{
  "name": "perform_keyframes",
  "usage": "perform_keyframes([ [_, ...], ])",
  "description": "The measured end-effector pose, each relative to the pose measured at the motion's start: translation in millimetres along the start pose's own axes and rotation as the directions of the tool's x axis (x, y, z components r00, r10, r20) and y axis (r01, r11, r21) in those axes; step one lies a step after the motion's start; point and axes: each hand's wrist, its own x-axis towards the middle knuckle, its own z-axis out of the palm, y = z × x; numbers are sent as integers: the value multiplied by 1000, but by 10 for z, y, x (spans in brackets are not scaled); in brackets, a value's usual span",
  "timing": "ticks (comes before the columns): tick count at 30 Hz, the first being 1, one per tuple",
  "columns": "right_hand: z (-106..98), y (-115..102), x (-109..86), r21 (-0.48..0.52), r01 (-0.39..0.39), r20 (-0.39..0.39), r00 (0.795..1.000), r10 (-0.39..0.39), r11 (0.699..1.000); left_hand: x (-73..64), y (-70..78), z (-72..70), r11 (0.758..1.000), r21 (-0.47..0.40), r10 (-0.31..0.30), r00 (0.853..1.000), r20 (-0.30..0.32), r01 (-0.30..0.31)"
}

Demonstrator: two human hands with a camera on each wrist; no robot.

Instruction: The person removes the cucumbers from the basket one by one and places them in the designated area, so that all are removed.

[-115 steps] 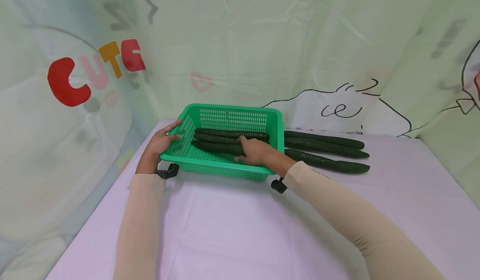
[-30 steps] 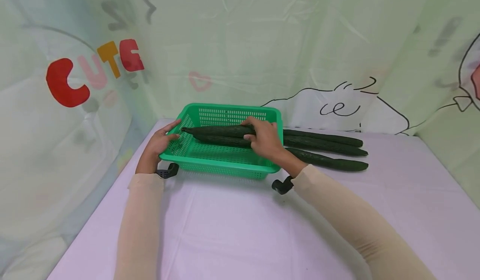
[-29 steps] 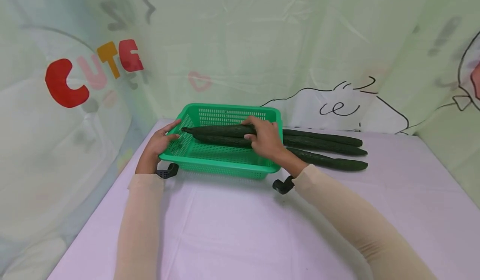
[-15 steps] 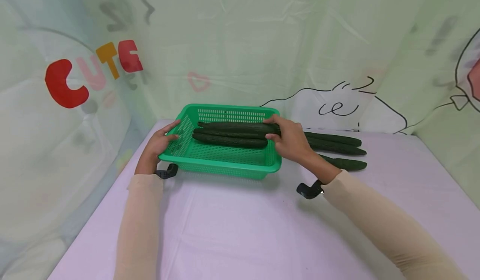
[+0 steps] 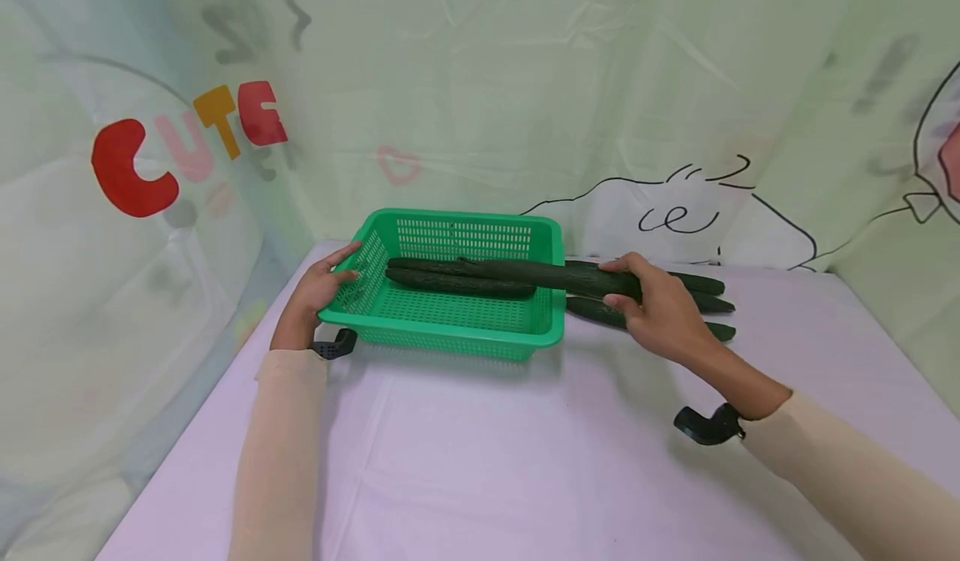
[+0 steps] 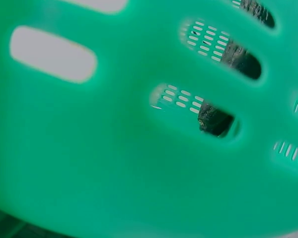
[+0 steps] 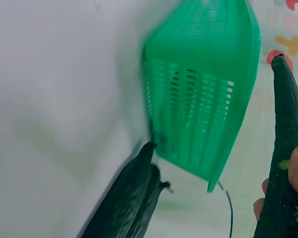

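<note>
My right hand (image 5: pixel 660 307) grips one end of a long dark green cucumber (image 5: pixel 555 276), whose other end reaches over the right rim of a green plastic basket (image 5: pixel 450 336). In the right wrist view, the thumb and fingertips wrap round this cucumber (image 7: pixel 288 119), which is raised beside the basket (image 7: pixel 198 109). Two more cucumbers (image 5: pixel 457 284) lie side by side in the basket. My left hand (image 5: pixel 313 288) holds the basket's left end, thumb over the rim. The slotted wall (image 6: pixel 89 163) fills the left wrist view, with cucumber ends (image 6: pixel 216 121) behind the slots.
Three cucumbers (image 5: pixel 596 311) lie on the lilac tablecloth (image 5: pixel 465 453) right of the basket, partly hidden behind my right hand and the held cucumber. A printed pale green curtain (image 5: pixel 480 111) hangs behind and at the sides of the table.
My right hand first gripped the front cucumber in the basket, then the rear one. It has lifted that one and carried it rightward over the rim. The left hand has stayed put.
</note>
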Motion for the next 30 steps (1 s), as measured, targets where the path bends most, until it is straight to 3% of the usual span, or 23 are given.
perform_keyframes([
  [7,-164,201,-277,-38,18,-41,999,-20,999,1,12,-19,1000,-3,-2,1000,11,2],
  [13,-271,325,-487,-49,-37,-29,999,36,998,-124,156,-9,1000,11,-20,1000,24,20],
  [19,-341,432,-632,-61,-51,-31,998,49,997,7,-6,-8,1000,1,-23,1000,12,23],
  [30,-476,626,-824,-94,-92,-31,996,90,991,24,-16,-20,1000,4,-25,1000,8,25],
])
